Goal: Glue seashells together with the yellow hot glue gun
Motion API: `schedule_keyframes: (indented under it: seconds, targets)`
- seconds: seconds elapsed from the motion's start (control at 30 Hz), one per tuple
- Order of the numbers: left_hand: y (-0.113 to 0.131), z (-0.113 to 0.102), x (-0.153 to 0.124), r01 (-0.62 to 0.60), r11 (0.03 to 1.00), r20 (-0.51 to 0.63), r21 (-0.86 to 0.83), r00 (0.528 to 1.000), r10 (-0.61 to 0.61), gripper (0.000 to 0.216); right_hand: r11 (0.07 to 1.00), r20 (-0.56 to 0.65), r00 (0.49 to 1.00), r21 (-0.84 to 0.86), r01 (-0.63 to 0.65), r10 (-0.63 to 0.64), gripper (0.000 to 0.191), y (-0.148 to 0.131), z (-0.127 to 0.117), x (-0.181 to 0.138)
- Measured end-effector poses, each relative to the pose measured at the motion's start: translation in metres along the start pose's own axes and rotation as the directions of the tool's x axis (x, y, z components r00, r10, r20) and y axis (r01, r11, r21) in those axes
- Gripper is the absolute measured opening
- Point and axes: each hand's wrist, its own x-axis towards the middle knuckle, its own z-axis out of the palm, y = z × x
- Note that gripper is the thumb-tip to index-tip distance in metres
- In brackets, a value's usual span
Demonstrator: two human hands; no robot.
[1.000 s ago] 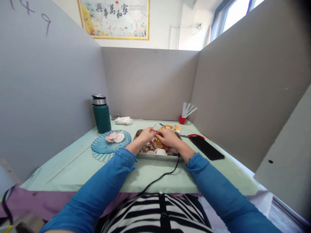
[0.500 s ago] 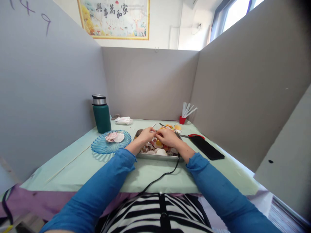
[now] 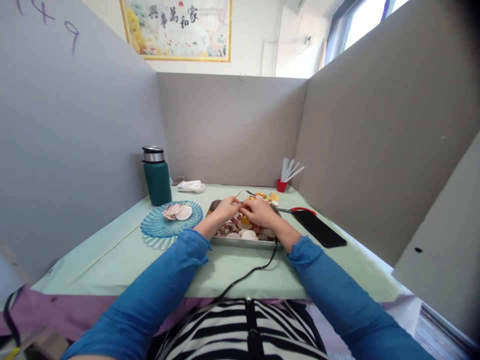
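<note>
Both my hands meet over a metal tray (image 3: pixel 243 243) filled with seashells (image 3: pixel 248 234). My left hand (image 3: pixel 226 209) is closed, and a short white stick (image 3: pixel 237 193) pokes up from its fingertips. Right beside it, my right hand (image 3: pixel 259 211) has its fingers pinched together; what lies between them is too small and hidden to make out. The fingertips of the two hands almost touch. A black cord (image 3: pixel 247 274) runs from the tray's right front corner over the table edge.
To the left, a blue glass plate (image 3: pixel 150 226) carries several shells, with a green bottle (image 3: pixel 157 181) behind it. Red-handled scissors (image 3: pixel 304 209) and a black phone (image 3: pixel 319 229) lie right. White sticks stand in a red cup (image 3: pixel 281 186). Grey partitions (image 3: pixel 232 125) enclose the table.
</note>
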Motion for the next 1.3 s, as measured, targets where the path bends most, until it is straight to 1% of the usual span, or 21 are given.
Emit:
schedule_keyframes:
  seconds: [0.2, 0.47, 0.93, 1.1, 1.3]
  targets:
    - [0.0001, 0.0001, 0.0002, 0.008, 1.000, 0.003, 0.004, 1.000, -0.008, 0.006, 1.000, 0.003, 1.000, 0.011, 0.006, -0.006, 0.025, -0.0001, 0.0002, 0.0001]
    - [-0.0021, 0.0005, 0.0012, -0.013, 0.999, -0.001, 0.032, 1.000, 0.013, 0.009, 1.000, 0.011, 1.000, 0.009, 0.005, -0.006, 0.025, 0.0003, 0.0004, 0.0005]
    - [-0.0027, -0.0004, 0.0015, -0.016, 0.998, 0.003, 0.062, 1.000, 0.016, 0.009, 1.000, 0.020, 1.000, 0.005, 0.010, -0.011, 0.024, 0.0008, 0.0011, 0.0006]
    - [-0.0043, -0.0005, 0.0030, -0.020, 0.994, 0.002, 0.107, 1.000, 0.020, 0.009, 1.000, 0.017, 1.000, 0.005, 0.010, -0.010, 0.022, 0.0017, 0.0020, 0.0002]
    - [-0.0043, -0.0001, 0.0029, -0.017, 0.994, -0.003, 0.105, 1.000, 0.017, 0.010, 1.000, 0.029, 1.000, 0.005, 0.013, -0.013, 0.023, 0.0016, 0.0021, 0.0000]
